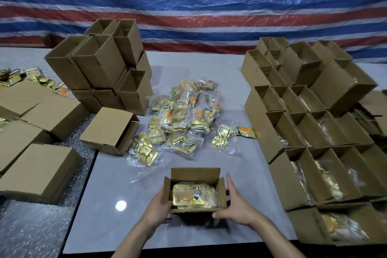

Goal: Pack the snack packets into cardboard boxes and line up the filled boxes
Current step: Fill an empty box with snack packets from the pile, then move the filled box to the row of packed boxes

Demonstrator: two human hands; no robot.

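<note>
The left hand (159, 205) curls round the left wall of a small open brown cardboard box (195, 175), while the right hand (237, 205) presses straight fingers flat against its right wall, thumb along the near edge. Inside the held box lie gold foil snack packets (188, 195). Beyond the grip a heap of bagged gold packets (186, 115) sprawls on the pale grey table (125, 184); to its right stand rows of open filled boxes (263, 138), beyond it on the left a stack of empty brown boxes (100, 65)
</note>
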